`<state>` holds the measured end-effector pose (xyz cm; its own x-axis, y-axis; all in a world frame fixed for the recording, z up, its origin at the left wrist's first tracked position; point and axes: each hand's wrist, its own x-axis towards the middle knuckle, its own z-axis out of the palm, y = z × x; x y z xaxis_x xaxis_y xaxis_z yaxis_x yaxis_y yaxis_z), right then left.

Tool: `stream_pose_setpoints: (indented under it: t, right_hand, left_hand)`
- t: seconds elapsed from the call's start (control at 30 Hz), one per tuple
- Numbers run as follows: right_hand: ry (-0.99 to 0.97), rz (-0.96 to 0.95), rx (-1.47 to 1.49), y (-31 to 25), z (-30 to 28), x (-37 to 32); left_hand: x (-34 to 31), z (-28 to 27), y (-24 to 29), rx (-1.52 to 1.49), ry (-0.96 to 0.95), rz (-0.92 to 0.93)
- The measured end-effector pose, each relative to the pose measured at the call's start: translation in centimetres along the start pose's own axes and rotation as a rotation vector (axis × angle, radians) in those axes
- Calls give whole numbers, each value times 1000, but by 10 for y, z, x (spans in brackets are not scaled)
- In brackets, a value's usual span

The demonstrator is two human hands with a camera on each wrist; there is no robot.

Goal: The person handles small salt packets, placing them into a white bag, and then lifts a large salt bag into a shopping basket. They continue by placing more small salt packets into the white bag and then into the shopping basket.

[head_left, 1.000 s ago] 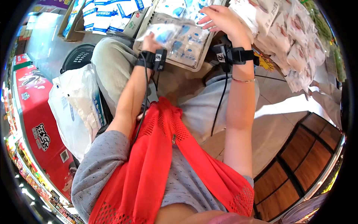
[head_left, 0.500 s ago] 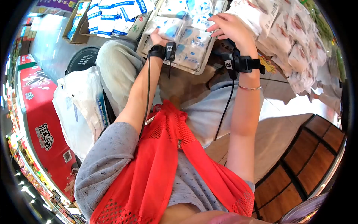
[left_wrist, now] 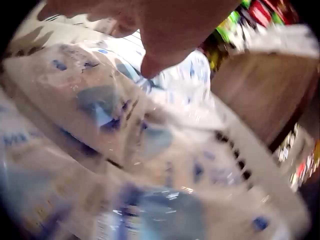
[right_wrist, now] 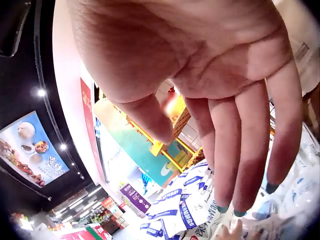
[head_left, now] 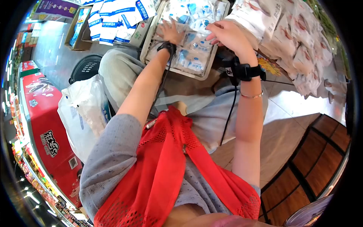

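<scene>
My left hand (head_left: 171,34) lies with fingers spread on clear plastic packets with blue print (head_left: 192,59), at the left part of a white tray (head_left: 203,78). In the left wrist view, its thumb and fingers reach over the glossy packets (left_wrist: 170,215), which fill the tray up to its slotted side. My right hand (head_left: 228,36) hovers over the tray's right edge, fingers loosely bent and nothing in them. The right wrist view shows its palm and hanging fingers (right_wrist: 245,150) with dark nails.
White-and-blue packets (head_left: 109,23) fill a carton left of the tray. More white packs (head_left: 298,49) are heaped at the right. A dark basket (head_left: 84,69) and a white plastic bag (head_left: 81,113) stand by my left knee, beside a red display case (head_left: 49,125).
My left hand has let go of the packet it carried into the tray's left side and now rests spread over the packets there. The right hand stays near the tray's right edge.
</scene>
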<state>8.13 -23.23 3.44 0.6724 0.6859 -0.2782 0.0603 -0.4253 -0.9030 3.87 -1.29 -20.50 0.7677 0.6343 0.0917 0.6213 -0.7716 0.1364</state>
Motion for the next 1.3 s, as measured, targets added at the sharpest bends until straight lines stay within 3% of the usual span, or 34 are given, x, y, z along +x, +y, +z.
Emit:
stream_pose_setpoints:
  t: [0.17, 0.3, 0.43, 0.57, 0.6, 0.63, 0.7, 0.77, 0.8, 0.83, 0.9, 0.93, 1.03, 1.17, 1.23, 1.3]
  right_hand:
    - [-3, 40, -83, 10, 10, 8]
    - [-13, 38, -107, 20, 12, 15]
    - [19, -9, -224, 21, 17, 20]
    - [258, -177, -750, 25, 31, 4]
    - [221, -131, -767, 26, 32, 5]
    - [184, -82, -783, 26, 32, 5]
    - [141, -10, -791, 23, 30, 7]
    - [121, 32, -766, 16, 31, 6]
    - [197, -71, -778, 19, 33, 4]
    - [189, -59, -786, 20, 34, 6]
    - [171, -39, -805, 22, 36, 8]
    - [169, -37, -808, 25, 37, 11]
    - [190, -46, -829, 28, 40, 13]
    - [140, -36, -735, 29, 41, 15]
    - [108, -3, -690, 29, 39, 17]
    - [97, -24, -623, 30, 33, 19]
  left_hand:
    - [9, -5, 9, 71, -417, 28]
    - [2, -10, 0, 161, -549, 69]
    - [41, 32, -7, 521, -783, 243]
    - [78, -26, 28, 14, -660, 181]
    - [76, -32, 34, -181, -411, 150]
    - [104, 3, 30, -374, -379, 305]
    - [112, -7, 53, -373, -541, 161]
    - [109, 5, 66, -745, -463, -95]
    - [108, 17, 69, -927, -417, -230]
    - [115, 43, 61, -892, -412, -219]
    - [118, 41, 57, -825, -396, -198]
    - [116, 41, 55, -703, -489, -204]
    - [103, 14, 63, -749, -738, -214]
    - [99, 11, 62, -649, -480, 119]
    - [100, -20, 67, -589, -514, 152]
    - [104, -52, 64, -596, -432, 377]
